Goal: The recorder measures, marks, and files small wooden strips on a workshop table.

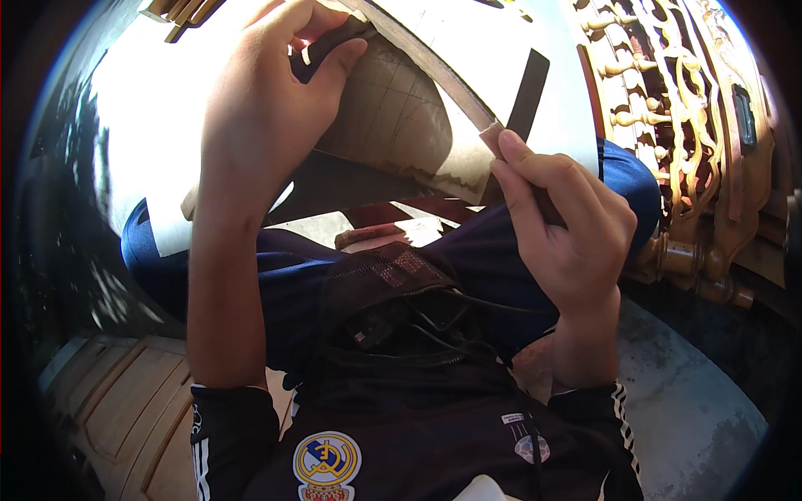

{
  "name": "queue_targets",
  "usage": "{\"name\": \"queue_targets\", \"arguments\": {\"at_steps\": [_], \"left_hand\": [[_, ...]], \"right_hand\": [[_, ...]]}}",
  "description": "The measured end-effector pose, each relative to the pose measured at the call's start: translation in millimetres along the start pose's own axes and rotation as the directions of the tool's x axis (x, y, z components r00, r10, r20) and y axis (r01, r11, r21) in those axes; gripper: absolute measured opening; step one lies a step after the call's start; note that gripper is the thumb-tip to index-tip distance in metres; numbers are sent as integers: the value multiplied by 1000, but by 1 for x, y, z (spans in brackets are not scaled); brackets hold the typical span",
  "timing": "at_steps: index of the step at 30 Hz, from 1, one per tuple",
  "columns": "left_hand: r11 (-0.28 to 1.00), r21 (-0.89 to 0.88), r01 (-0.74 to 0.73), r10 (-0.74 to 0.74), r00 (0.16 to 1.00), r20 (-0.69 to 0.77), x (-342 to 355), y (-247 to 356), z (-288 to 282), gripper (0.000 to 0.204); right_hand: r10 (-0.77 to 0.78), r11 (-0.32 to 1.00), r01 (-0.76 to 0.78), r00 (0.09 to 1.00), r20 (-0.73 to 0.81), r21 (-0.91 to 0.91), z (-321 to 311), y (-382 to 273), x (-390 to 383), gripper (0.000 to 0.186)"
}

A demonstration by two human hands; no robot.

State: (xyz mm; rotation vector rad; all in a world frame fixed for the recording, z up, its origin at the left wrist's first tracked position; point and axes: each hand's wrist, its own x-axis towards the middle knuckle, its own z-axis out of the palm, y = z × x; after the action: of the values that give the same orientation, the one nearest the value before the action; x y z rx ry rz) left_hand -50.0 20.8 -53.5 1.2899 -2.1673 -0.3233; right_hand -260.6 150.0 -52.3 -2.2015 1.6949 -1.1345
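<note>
My left hand is raised at the upper left, its thumb and fingers closed on a dark curved piece. A long, thin, slightly bent wooden strip slants from the top edge down to my right hand. Between the right thumb and forefinger is a small brown piece with a ragged edge, which looks like sandpaper; it sits against the strip's lower end. Whether it wraps fully around the strip is hidden. Beyond that hand, a flat dark strip lies on the sunlit white surface.
Carved, turned wooden pieces stand at the right. Several wooden slats lie at the top left. A panelled wooden piece is on the floor at lower left. A dark mesh pouch rests in my lap.
</note>
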Motion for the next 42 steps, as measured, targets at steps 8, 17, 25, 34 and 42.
{"name": "queue_targets", "arguments": {"at_steps": [8, 17, 25, 34, 42], "left_hand": [[994, 1, 107, -107, 994, -2, -4, 8, -2, 23], [989, -147, -35, 22, 996, -91, -9, -6, 9, 20], [990, -125, 61, -59, 998, 21, -1, 0, -4, 20], [1000, 7, 25, -25, 1000, 12, -2, 9, -1, 20], [997, -40, 68, -65, 995, 79, -2, 11, -7, 18]], "right_hand": [[14, 998, -14, 1000, -2, 58, -6, -7, -17, 19], [315, 910, -325, 946, 80, 257, -24, -13, -45, 26], [27, 997, -25, 999, -23, 69, -3, -18, -5, 30], [-37, 999, 39, 998, 56, -32, -31, -25, -55, 38], [-161, 977, 157, 987, -16, -142, 12, -15, -15, 13]]}}
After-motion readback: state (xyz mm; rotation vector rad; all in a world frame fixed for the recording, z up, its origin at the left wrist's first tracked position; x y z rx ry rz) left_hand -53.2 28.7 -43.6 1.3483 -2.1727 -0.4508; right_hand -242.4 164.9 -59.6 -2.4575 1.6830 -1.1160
